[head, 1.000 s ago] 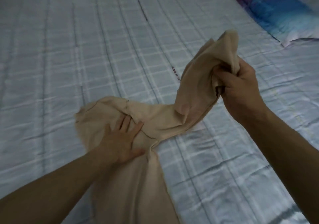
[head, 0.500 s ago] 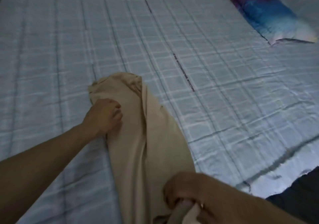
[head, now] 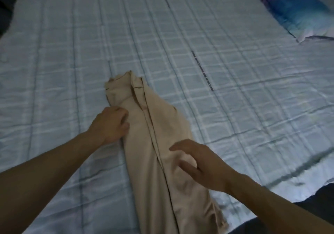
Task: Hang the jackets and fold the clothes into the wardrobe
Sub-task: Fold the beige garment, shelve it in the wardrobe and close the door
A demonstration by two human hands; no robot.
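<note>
Your garment (head: 144, 172) is lying folded lengthwise on the bed (head: 72, 53). Your left hand (head: 110, 123) grips its left edge with curled fingers, and your right hand (head: 204, 165) is spread loose over the middle.

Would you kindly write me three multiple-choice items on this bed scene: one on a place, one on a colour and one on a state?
1. Where does the pillow lie on the checked bedspread?
A. near left
B. far right
C. under the clothing

2. What colour is the garment folded lengthwise?
A. beige
B. black
C. red

3. How is the right hand?
A. clenched in a fist
B. holding a hanger
C. open, with its fingers spread over the garment

Answers:
1 B: the pillow sits at the far right corner of the view.
2 A: the fabric is a plain pale tan.
3 C: its fingers are straight and apart, and they grip nothing.
</note>
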